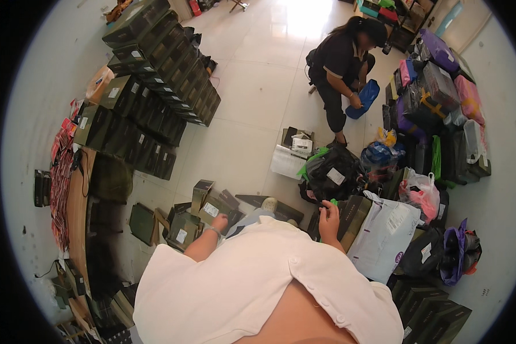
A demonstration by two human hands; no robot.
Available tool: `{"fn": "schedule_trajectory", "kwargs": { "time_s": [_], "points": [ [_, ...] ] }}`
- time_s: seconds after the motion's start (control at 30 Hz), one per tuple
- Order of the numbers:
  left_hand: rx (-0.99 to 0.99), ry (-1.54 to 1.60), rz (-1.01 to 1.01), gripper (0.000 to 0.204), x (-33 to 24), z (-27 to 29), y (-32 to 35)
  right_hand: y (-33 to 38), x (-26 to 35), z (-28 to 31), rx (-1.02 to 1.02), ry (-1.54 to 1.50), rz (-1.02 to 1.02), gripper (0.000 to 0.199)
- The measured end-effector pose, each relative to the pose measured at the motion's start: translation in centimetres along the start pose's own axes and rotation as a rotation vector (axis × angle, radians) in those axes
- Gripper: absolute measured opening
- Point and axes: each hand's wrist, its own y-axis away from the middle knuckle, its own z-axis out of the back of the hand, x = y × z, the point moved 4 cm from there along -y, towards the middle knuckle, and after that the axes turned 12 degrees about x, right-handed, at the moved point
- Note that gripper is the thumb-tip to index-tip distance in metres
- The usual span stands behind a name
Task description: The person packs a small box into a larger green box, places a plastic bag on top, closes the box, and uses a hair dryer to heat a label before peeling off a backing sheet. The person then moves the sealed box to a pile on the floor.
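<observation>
1. The person looks down over a white shirt (258, 281) at a pale tiled floor (252, 97) full of boxes and bags.
2. The right hand (329, 217) is at about 5 o'clock from the middle of the picture. Its fingers are curled together on a small green thing (333, 202). The thing is too small to tell what it is.
3. That hand is over a dark green box (354, 217) with a black bag (332, 172) just past it at 12 o'clock.
4. A big white mailing bag (384, 235) lies just beside the hand at 3 o'clock.
5. The left hand (219, 222) is at about 7 o'clock from the middle, with a band on the wrist. It is close to an open dark green box with a white label (211, 209). I cannot tell if its fingers are apart or together.
6. Tall stacks of dark green boxes (155, 69) stand at 10 o'clock.
7. Another person (341, 63) crouches at 1 o'clock and holds a blue bag (364, 97).
8. Many colourful bags (436, 97) pile up at 2 o'clock.
</observation>
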Motion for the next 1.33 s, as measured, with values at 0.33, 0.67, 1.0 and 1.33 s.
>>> {"fn": "schedule_trajectory", "kwargs": {
  "time_s": [0.33, 0.67, 1.0, 1.33],
  "points": [
    [0.253, -0.371, 0.245, 0.036, 4.3, 0.8, 3.9, 2.1, -3.7, 0.3, 0.039, 0.035, -0.063, 0.022],
    [0.165, -0.121, -0.129, 0.035, -12.6, 1.6, -6.9, -0.6, -4.2, 2.6, -0.226, -0.024, -0.187, 0.021],
    [0.131, -0.013, -0.142, 0.036, -13.9, 0.6, -2.9, -1.3, -5.7, 0.9, -0.065, -0.098, -0.223, 0.021],
    [0.284, -0.254, 0.324, 0.040, 0.9, 0.3, 5.9, -1.7, -7.5, 0.7, 0.093, -0.059, -0.206, 0.022]
  ]
}}
